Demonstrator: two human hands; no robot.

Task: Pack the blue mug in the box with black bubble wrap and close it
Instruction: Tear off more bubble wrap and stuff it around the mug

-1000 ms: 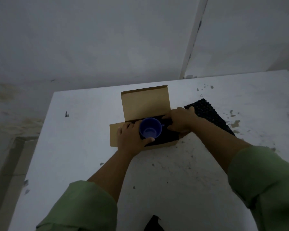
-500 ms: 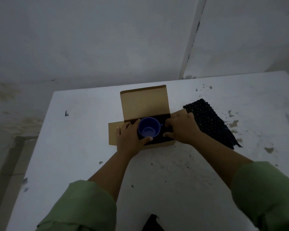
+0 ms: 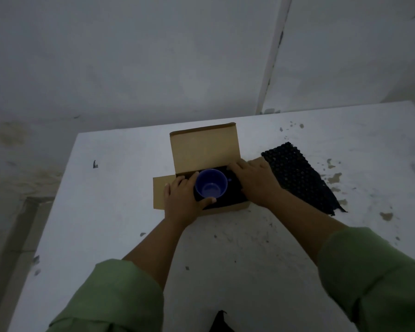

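Note:
A blue mug stands upright, mouth up, inside the open cardboard box on the white table. Black bubble wrap lines the box under and around the mug. My left hand is curled round the mug's left side, thumb along its front. My right hand lies flat on the right side of the box, fingers on the wrap inside and palm over the right flap. The box lid stands up at the back and the left flap lies open. A second sheet of black bubble wrap lies on the table right of the box.
The white table is stained and chipped on its right part. Its left edge drops to a dirty floor. A grey wall rises just behind the table. A small dark object shows at the bottom edge.
My right hand has slid off the loose bubble wrap sheet and settled on the box's right side. The loose sheet now lies fully uncovered. My left hand stays round the mug.

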